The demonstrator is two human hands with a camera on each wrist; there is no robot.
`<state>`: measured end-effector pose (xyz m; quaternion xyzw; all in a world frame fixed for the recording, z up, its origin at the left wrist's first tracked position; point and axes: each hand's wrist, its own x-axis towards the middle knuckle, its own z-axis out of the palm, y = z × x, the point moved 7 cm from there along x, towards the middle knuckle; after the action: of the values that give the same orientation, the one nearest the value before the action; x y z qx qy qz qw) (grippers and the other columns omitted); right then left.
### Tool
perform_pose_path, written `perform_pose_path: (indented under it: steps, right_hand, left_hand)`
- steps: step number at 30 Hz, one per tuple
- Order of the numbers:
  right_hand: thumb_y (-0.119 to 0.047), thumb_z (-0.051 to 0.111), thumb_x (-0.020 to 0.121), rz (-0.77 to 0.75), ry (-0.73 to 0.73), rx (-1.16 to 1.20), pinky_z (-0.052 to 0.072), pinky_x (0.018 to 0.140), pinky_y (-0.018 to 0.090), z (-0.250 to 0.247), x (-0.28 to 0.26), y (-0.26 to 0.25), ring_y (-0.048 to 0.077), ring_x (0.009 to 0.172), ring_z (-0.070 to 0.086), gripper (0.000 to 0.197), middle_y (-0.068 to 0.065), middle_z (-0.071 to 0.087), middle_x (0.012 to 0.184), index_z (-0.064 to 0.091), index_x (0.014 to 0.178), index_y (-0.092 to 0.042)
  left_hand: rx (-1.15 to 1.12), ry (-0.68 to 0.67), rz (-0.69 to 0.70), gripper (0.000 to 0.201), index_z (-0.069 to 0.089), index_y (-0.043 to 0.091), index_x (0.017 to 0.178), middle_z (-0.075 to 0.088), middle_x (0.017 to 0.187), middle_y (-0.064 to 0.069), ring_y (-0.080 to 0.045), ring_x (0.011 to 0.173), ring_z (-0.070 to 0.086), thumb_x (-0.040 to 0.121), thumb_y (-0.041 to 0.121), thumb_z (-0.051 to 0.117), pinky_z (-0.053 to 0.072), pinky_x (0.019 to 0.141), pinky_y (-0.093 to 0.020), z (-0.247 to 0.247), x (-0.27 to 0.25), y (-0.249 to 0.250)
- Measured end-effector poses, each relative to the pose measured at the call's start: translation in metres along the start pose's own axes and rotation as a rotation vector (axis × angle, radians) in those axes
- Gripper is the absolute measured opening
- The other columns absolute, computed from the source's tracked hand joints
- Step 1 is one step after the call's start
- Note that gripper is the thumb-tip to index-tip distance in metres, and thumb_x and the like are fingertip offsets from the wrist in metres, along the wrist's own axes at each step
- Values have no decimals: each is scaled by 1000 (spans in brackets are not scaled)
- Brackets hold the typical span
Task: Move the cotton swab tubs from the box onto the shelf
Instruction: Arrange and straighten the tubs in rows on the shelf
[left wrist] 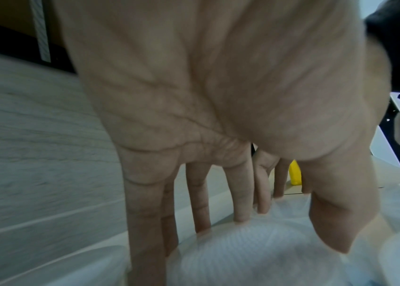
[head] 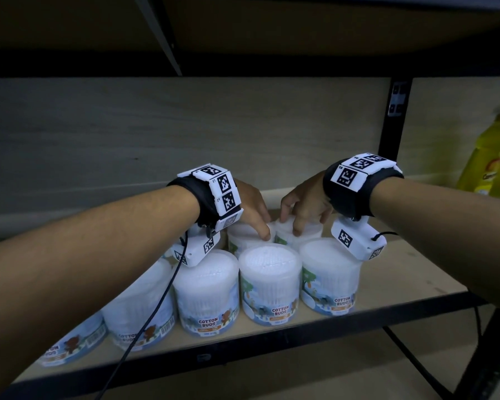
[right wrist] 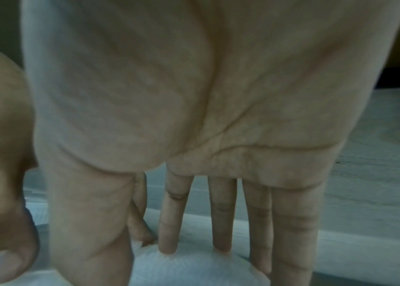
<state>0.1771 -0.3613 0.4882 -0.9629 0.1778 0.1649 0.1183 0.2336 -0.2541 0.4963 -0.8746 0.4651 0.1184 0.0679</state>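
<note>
Several clear cotton swab tubs with "Cotton Buds" labels stand in two rows on the wooden shelf (head: 401, 272). My left hand (head: 259, 223) reaches over the front row and holds a back-row tub (head: 241, 236) from above. Its fingers go down the tub's far rim and the thumb (left wrist: 333, 228) is on the near side of its lid (left wrist: 255, 251). My right hand (head: 296, 220) grips the neighbouring back-row tub (head: 309, 230) the same way, with its fingertips (right wrist: 168, 247) on the far rim of that tub (right wrist: 194, 271). The box is out of view.
Front-row tubs (head: 270, 284) stand right under my wrists. A yellow bottle (head: 491, 157) stands on the shelf at the far right, past a black upright post (head: 391, 119). The upper shelf board hangs low overhead. Bare shelf lies right of the tubs.
</note>
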Motion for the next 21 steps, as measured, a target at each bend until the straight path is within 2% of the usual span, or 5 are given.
perform_pose_path:
  steps: [7,12,16,18,21]
  right_hand:
    - [-22,73,87,-7,-9,-46,53,73,25,1,-9,-1,27,125,55,45,7,58,132,58,129,-28]
    - [-23,72,87,-4,-4,-55,54,79,28,1,-14,-1,25,126,55,45,6,57,134,58,129,-30]
    - [-24,71,88,-4,3,-65,53,72,25,1,-17,-4,24,123,57,43,4,59,128,59,128,-30]
    - [-26,69,90,-16,33,-90,50,62,20,-2,-18,-8,19,110,59,39,0,58,119,60,128,-27]
    - [-27,67,92,-42,122,-133,43,53,18,-11,-19,-17,8,76,54,33,-5,56,102,63,125,-23]
  left_hand:
    - [-46,2,-25,58,54,34,141,56,119,9,-8,95,49,87,49,67,33,59,-14,2,-2,2]
    - [-92,9,-18,55,54,37,141,54,118,13,3,78,48,88,47,67,33,61,-13,1,-9,3]
    - [-131,33,-11,54,56,37,139,55,127,15,-6,102,51,88,46,68,39,76,-18,0,-14,2]
    - [-151,58,1,52,57,34,138,57,134,14,-8,116,52,88,46,68,37,91,-22,-5,-17,-1]
    - [-84,91,6,48,58,29,138,56,136,11,-7,112,49,93,44,63,34,92,-21,-14,-28,-6]
